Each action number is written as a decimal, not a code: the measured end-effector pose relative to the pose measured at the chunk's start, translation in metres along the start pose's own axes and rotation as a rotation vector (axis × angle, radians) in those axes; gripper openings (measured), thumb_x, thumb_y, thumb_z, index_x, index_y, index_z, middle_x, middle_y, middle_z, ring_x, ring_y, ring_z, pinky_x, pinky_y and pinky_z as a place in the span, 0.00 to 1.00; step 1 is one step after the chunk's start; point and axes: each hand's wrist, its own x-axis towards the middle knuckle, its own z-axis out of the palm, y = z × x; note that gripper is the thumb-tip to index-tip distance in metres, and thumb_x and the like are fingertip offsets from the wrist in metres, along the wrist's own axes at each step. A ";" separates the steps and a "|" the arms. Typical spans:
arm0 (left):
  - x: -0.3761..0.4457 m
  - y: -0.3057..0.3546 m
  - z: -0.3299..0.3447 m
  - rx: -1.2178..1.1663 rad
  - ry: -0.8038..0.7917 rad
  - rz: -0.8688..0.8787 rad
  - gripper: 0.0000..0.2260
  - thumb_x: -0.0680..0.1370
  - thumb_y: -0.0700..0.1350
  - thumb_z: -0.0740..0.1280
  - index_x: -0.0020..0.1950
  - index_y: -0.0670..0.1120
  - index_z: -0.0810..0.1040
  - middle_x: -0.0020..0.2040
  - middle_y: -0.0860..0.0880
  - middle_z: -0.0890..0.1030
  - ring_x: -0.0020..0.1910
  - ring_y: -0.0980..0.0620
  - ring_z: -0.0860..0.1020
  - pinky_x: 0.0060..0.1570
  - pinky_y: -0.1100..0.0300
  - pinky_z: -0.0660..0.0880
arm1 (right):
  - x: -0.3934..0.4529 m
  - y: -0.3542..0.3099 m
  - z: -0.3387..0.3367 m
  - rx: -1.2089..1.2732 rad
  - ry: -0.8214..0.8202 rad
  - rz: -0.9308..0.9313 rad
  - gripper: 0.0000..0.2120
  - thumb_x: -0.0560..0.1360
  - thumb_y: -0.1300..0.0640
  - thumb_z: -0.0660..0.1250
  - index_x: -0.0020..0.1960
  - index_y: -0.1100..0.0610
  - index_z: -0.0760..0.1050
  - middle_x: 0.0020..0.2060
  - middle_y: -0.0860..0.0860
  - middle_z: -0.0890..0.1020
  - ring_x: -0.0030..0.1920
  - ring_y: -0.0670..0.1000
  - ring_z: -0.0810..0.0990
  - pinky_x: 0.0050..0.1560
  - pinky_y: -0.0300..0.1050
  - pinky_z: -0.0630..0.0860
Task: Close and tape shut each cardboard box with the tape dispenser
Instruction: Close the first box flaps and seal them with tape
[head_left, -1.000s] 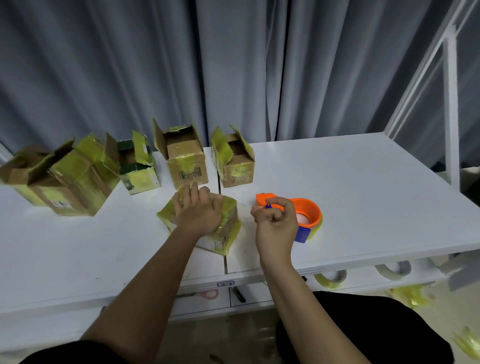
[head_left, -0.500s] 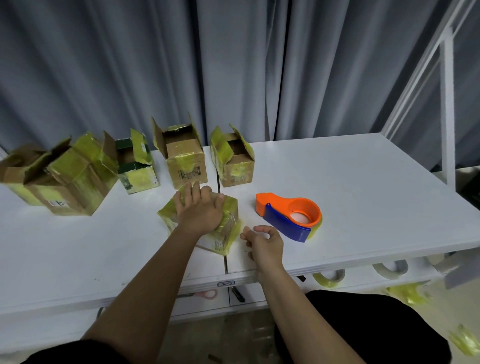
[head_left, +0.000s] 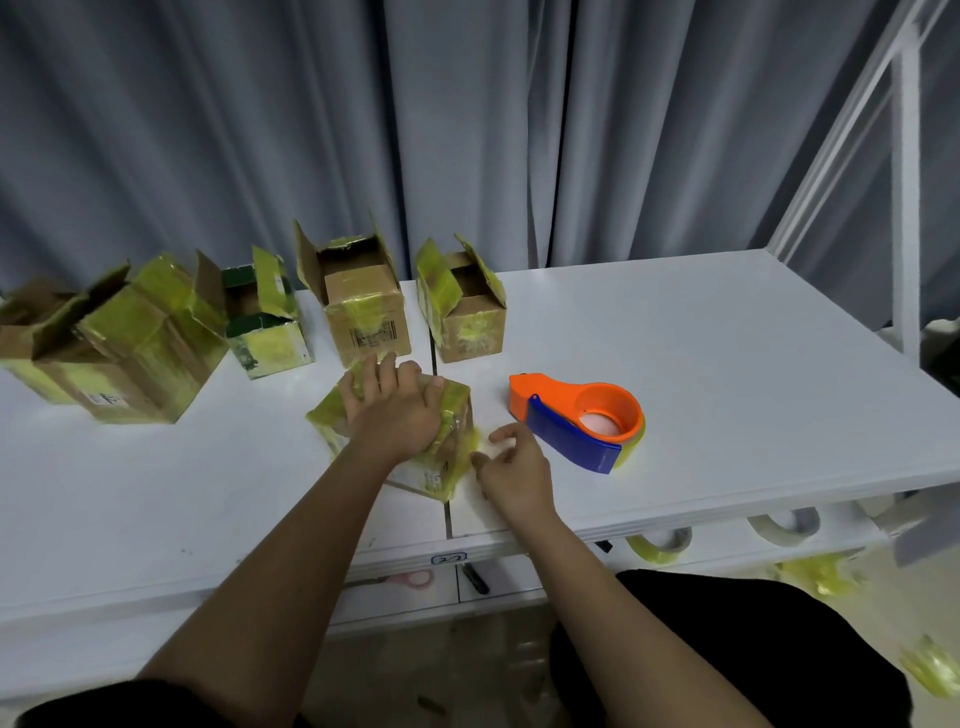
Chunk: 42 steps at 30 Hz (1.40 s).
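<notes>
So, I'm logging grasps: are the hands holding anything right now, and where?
Nothing is gripped. The left hand presses flat on the closed box's top; the right hand is beside it, empty; the tape dispenser lies free.

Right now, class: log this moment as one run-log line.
left hand: presses closed yellow-taped cardboard box | right hand: open, empty | orange-and-blue tape dispenser: on white table

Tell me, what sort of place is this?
Probably a small packing station or staged workroom: a white table holds worn cardboard boxes and a tape dispenser, with grey curtains behind.
</notes>
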 end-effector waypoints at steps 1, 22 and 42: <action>0.000 0.000 0.001 0.003 0.000 0.002 0.21 0.82 0.56 0.43 0.71 0.49 0.62 0.77 0.48 0.54 0.77 0.49 0.44 0.73 0.45 0.39 | -0.004 0.000 -0.001 0.103 0.065 -0.079 0.07 0.75 0.62 0.65 0.49 0.52 0.72 0.40 0.48 0.79 0.44 0.51 0.80 0.47 0.47 0.78; 0.006 -0.001 0.004 -0.034 -0.019 0.001 0.20 0.82 0.55 0.44 0.70 0.48 0.63 0.76 0.49 0.56 0.77 0.48 0.44 0.73 0.44 0.39 | -0.031 -0.002 0.015 0.310 -0.306 -0.006 0.30 0.78 0.36 0.46 0.77 0.48 0.56 0.71 0.41 0.63 0.72 0.43 0.61 0.65 0.34 0.56; 0.007 -0.007 -0.021 -0.372 -0.151 -0.044 0.25 0.82 0.58 0.47 0.76 0.49 0.57 0.78 0.48 0.54 0.77 0.49 0.47 0.74 0.49 0.43 | -0.023 -0.010 0.028 0.260 -0.387 -0.120 0.41 0.68 0.23 0.51 0.76 0.37 0.49 0.75 0.42 0.62 0.73 0.42 0.62 0.74 0.52 0.59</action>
